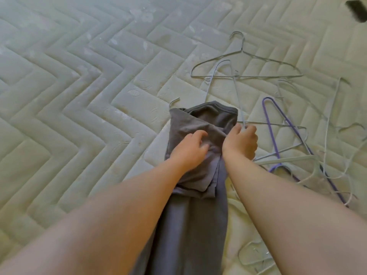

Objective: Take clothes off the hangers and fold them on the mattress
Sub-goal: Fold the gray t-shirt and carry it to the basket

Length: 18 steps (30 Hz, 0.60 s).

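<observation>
On the near mattress (79,80), our left hand (190,148) clutches the garment (198,215) to steady it while our right hand (241,142) pinches the hanger (238,98), likely to draw it free.

Bottom edge across grey garment (195,225); blurred dark thing (357,11), top-right corner.

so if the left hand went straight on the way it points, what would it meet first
The left hand grips the grey garment, so more fabric first, then probably the pale hanger in the right hand; depth is unclear.
</observation>
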### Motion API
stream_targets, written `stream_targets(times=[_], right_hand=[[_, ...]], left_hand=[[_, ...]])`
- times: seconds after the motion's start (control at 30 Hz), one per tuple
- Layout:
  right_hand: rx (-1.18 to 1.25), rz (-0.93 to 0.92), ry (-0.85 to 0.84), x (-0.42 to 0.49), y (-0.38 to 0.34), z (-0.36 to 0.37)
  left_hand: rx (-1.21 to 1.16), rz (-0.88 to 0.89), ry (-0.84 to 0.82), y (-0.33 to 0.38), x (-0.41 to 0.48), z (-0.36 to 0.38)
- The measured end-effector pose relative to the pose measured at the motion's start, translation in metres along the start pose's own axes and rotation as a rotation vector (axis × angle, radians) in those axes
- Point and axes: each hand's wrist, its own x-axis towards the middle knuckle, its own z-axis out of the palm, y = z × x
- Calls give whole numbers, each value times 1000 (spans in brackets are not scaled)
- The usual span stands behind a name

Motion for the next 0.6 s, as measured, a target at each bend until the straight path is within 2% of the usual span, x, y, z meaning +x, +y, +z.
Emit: stream_targets(times=[0.07,0.17,0.23,0.3,0.37,0.43,0.53,0.6], right_hand=[[-190,-275,45,-5,7,1],[-461,-650,-226,-5,17,24],[-651,-694,-443,-2,26,38],[-775,-633,-568,4,37,48],[-810,-660,-545,7,42,53],[-800,-731,-433,6,41,55],[-677,-734,-232,4,34,55],[-554,-606,-156,10,25,56]], left_hand=[[364,95,157,-9,5,6],[639,111,51,-23,12,14],[722,-5,-23,-39,21,14],[779,-95,-36,-56,32,8],[830,-120,0,-66,38,2],[811,-121,61,-68,40,3],[614,-94,224,-65,38,8],[380,-114,359,-64,42,3]])
